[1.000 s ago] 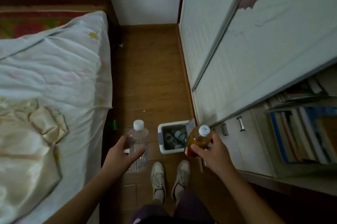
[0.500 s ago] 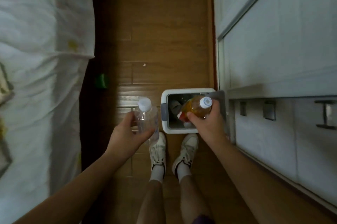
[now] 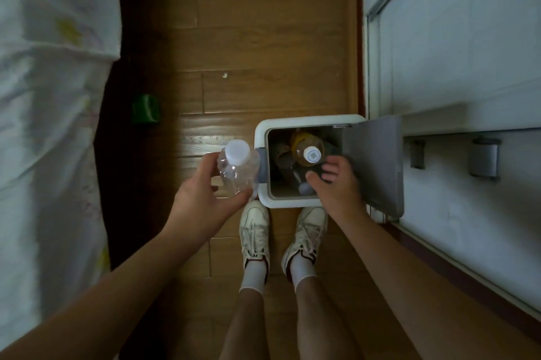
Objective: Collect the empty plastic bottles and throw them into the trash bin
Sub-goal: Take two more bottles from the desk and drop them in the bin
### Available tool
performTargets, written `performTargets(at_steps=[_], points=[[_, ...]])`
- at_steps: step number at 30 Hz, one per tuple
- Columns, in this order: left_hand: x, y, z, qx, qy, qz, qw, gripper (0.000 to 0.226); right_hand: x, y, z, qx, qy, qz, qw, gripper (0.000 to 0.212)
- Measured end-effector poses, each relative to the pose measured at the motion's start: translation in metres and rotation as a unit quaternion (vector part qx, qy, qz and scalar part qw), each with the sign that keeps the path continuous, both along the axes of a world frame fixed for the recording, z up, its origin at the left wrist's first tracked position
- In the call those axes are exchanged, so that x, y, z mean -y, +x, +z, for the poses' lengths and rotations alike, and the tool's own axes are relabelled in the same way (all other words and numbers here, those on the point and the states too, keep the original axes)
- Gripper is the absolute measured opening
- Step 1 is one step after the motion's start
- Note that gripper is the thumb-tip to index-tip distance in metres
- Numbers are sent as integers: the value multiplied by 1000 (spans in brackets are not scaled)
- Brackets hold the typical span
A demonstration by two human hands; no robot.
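A small white trash bin (image 3: 304, 118) stands on the wooden floor by my feet, its grey lid (image 3: 373, 166) swung open to the right. An amber bottle (image 3: 308, 152) with a white cap sits inside the bin on top of other bottles. My right hand (image 3: 336, 188) hovers over the bin's near right corner with its fingers spread, just beside the amber bottle and holding nothing. My left hand (image 3: 202, 195) grips a clear empty plastic bottle (image 3: 238, 168) with a white cap, just left of the bin's rim.
A bed with a white sheet (image 3: 49, 125) fills the left side. A small green object (image 3: 145, 109) lies on the floor by the bed. White cabinet doors and drawer handles (image 3: 483, 160) line the right. My white shoes (image 3: 254, 228) stand just below the bin.
My right hand let go of the amber bottle, which now sits inside the bin. My left hand brought the clear bottle closer to the bin's left edge.
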State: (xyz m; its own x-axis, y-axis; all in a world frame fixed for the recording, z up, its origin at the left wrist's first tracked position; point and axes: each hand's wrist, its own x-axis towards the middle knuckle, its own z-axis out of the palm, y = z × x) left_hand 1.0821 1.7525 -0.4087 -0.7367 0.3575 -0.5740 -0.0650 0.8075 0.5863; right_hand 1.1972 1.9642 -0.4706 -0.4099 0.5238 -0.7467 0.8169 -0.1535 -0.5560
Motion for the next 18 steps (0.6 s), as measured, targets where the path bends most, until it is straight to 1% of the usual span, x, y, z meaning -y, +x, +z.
performTargets(at_steps=[4, 8, 11, 14, 18], points=[[-16, -2, 13, -23, 7, -21, 1000, 65, -9, 15, 15, 17, -37, 35, 999, 43], [-39, -10, 24, -32, 47, -7, 998, 62, -13, 19, 27, 17, -54, 84, 995, 38], [-56, -13, 27, -35, 65, -12, 997, 65, -10, 20, 29, 15, -50, 105, 993, 35], [-62, -11, 21, -31, 67, -7, 997, 66, -10, 23, 27, 10, -46, 101, 994, 39], [-53, -5, 19, -31, 71, 22, 997, 60, -6, 11, 23, 6, -33, 53, 998, 61]])
